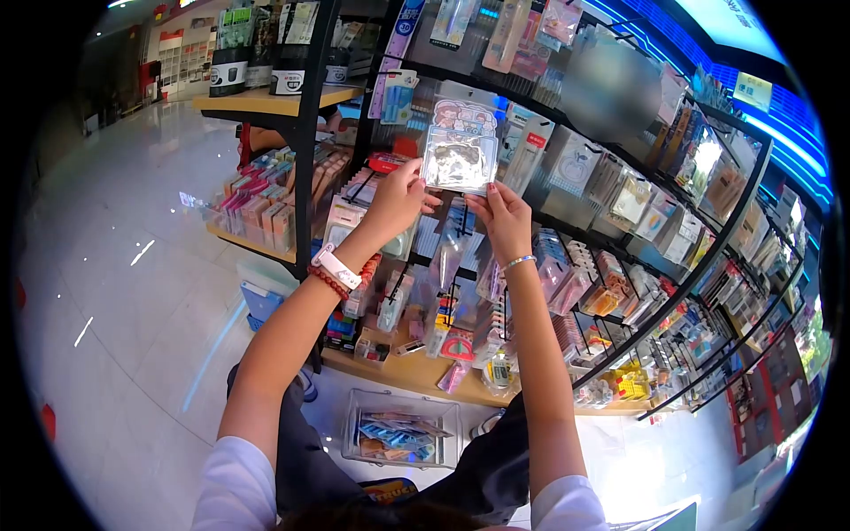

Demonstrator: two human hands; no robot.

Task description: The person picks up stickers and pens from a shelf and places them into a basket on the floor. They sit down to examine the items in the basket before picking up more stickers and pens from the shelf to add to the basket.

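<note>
Fingers of both hands pinch one clear packet: left hand on its left edge, right hand on the lower right corner. Packet is held up flat against the hook rack, among other hanging packs. Step in hand looks like hanging or unhooking; next move needs the header hole lined up with a peg, which cannot be seen here. Outward: clear bin on the floor by the knees holds flat packs; trays on the left shelf hold pink boxed goods.
</note>
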